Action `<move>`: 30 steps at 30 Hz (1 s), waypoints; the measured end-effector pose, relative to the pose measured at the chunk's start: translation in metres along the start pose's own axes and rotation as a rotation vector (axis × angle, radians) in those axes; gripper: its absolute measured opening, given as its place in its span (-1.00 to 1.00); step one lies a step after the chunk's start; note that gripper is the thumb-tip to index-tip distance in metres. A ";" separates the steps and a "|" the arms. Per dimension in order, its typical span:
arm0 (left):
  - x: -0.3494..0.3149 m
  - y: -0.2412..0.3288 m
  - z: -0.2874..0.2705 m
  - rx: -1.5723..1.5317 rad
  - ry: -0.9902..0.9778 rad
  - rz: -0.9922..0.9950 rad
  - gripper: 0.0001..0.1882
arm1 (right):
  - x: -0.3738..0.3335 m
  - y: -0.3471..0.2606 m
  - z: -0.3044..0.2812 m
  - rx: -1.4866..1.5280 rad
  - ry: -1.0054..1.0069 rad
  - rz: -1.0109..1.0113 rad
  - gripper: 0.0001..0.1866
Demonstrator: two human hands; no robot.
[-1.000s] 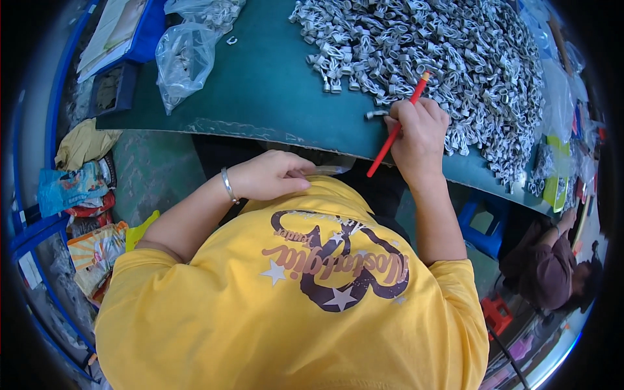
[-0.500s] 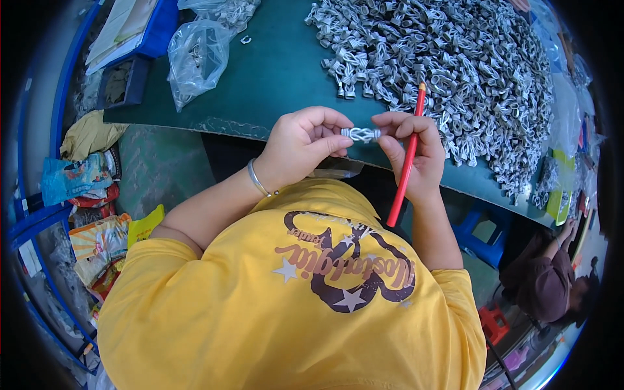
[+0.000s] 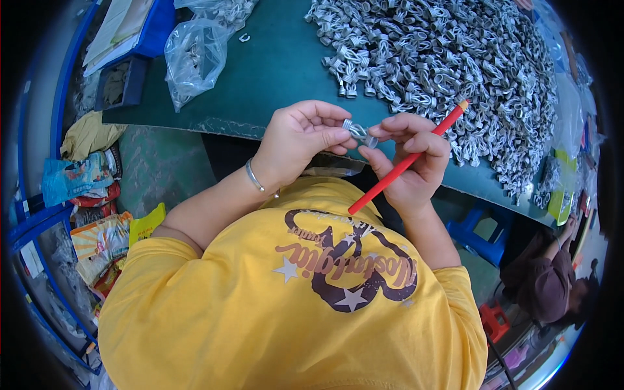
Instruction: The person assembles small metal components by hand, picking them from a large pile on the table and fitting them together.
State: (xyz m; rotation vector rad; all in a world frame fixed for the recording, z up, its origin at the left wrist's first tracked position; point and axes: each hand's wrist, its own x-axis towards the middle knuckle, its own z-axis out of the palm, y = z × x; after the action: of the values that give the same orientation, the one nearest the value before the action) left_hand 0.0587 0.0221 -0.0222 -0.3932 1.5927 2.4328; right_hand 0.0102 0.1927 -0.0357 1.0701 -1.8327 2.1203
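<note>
Between my two hands is a small grey part [image 3: 357,132] with looped strands and ribbed, ring-like ends. My left hand [image 3: 311,132] pinches its left end between thumb and fingertips. At the other end, the thumb and fingertips of my right hand [image 3: 413,153] are closed on it. A red pencil-like stick [image 3: 406,164] with a tan tip lies slantwise across my right hand, held by the curled fingers. Beyond the right hand, a large pile of similar grey looped parts [image 3: 448,71] covers much of the green table [image 3: 273,71].
A clear plastic bag [image 3: 195,62] with grey parts lies on the table's left, beside a dark bin [image 3: 122,83] and a blue tray of papers [image 3: 153,32]. One loose piece [image 3: 244,38] is nearby. A blue stool [image 3: 481,233] stands below; another person [image 3: 546,279] is at right.
The grey part has tilted, its right end now lower. The red stick has swung from nearly upright to a slant, with its tip to the right, as my right hand turned.
</note>
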 end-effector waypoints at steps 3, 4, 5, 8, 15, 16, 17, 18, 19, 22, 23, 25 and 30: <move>-0.001 -0.002 -0.002 -0.044 -0.040 -0.047 -0.78 | 0.003 -0.004 0.006 -0.034 -0.010 -0.036 -0.48; -0.001 -0.005 -0.003 -0.045 -0.040 -0.048 -0.78 | 0.003 -0.004 0.008 -0.020 -0.017 -0.050 -0.50; 0.000 -0.008 -0.003 -0.154 -0.069 -0.103 -0.77 | 0.003 -0.004 0.009 -0.005 -0.025 -0.064 -0.51; -0.003 0.003 0.002 -0.368 -0.109 -0.260 -0.75 | 0.005 -0.007 0.006 0.011 -0.158 -0.061 -0.57; -0.004 0.000 -0.008 -0.433 -0.163 -0.336 -0.89 | 0.029 0.021 -0.026 -1.143 -0.186 -0.046 -0.80; -0.004 0.001 -0.008 -0.413 -0.150 -0.298 -0.88 | 0.030 0.020 -0.025 -1.196 -0.226 -0.054 -0.80; -0.004 0.002 -0.006 -0.411 -0.155 -0.295 -0.88 | 0.031 0.020 -0.024 -1.201 -0.230 -0.086 -0.79; -0.005 0.002 -0.002 -0.257 -0.097 -0.241 -0.89 | 0.032 0.020 -0.024 -1.205 -0.234 -0.117 -0.79; -0.006 0.003 0.000 -0.104 -0.033 -0.181 -0.89 | 0.033 0.019 -0.025 -1.203 -0.232 -0.124 -0.79; -0.006 0.001 -0.001 0.031 0.019 -0.063 -0.87 | 0.027 0.010 -0.024 -1.042 -0.270 -0.040 -0.78; -0.006 0.000 0.000 0.028 0.034 -0.042 -0.84 | 0.021 0.008 -0.018 -0.555 -0.140 0.235 -0.79; -0.004 0.002 0.005 -0.021 0.040 -0.023 -0.81 | 0.017 0.001 -0.014 0.130 -0.046 0.497 -0.79; -0.005 0.010 0.007 -0.102 -0.008 -0.036 -0.74 | 0.015 -0.013 -0.005 0.315 -0.043 0.658 -0.81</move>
State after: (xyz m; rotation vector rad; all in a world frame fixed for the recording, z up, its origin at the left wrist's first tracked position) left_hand 0.0591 0.0242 -0.0094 -0.4239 1.4494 2.4924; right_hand 0.0045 0.1956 -0.0163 0.5995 -2.1336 2.8401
